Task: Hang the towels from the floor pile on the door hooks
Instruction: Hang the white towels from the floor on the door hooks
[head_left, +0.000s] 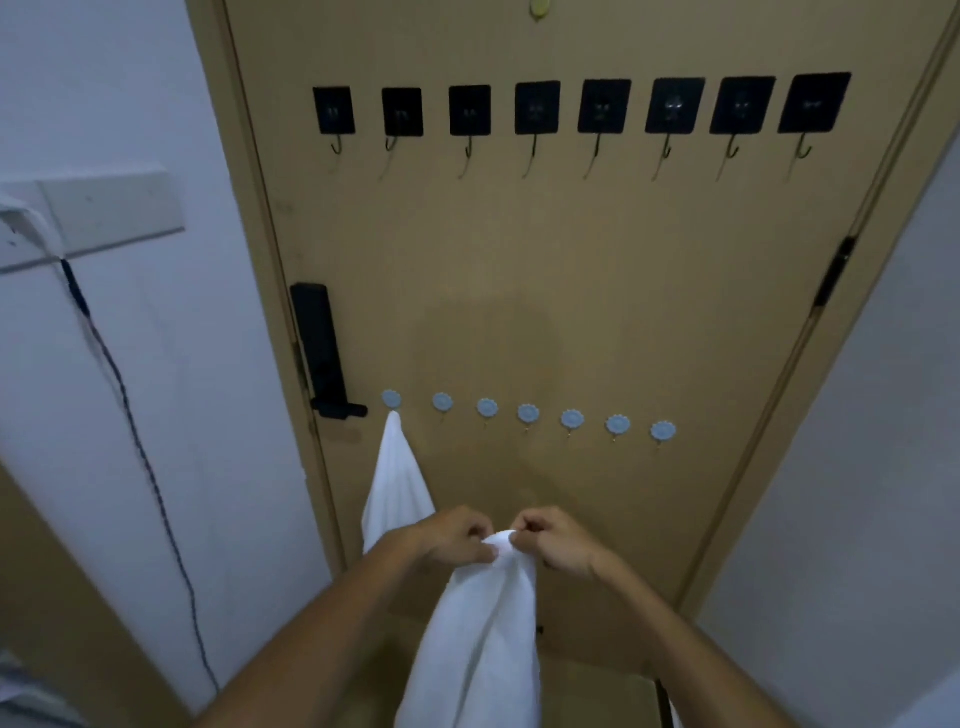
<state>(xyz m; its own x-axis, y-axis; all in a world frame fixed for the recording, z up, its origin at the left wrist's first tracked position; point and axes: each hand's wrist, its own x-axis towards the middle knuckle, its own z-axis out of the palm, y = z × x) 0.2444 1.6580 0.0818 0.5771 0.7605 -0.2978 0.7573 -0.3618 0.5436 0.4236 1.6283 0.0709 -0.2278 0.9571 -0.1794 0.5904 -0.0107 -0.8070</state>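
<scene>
A white towel hangs down between my arms in front of the tan door. My left hand and my right hand both pinch its top edge, close together, below the lower hooks. Another white towel hangs from the leftmost hook of the lower row of pale blue hooks. The hook beside it and the others in that row are bare. A row of black square hooks runs across the upper door, all bare. The floor pile is out of view.
A black lock with a handle sits on the door's left edge. White switch plates and a dark cable are on the left wall. A black hinge is on the right frame. A white wall stands at right.
</scene>
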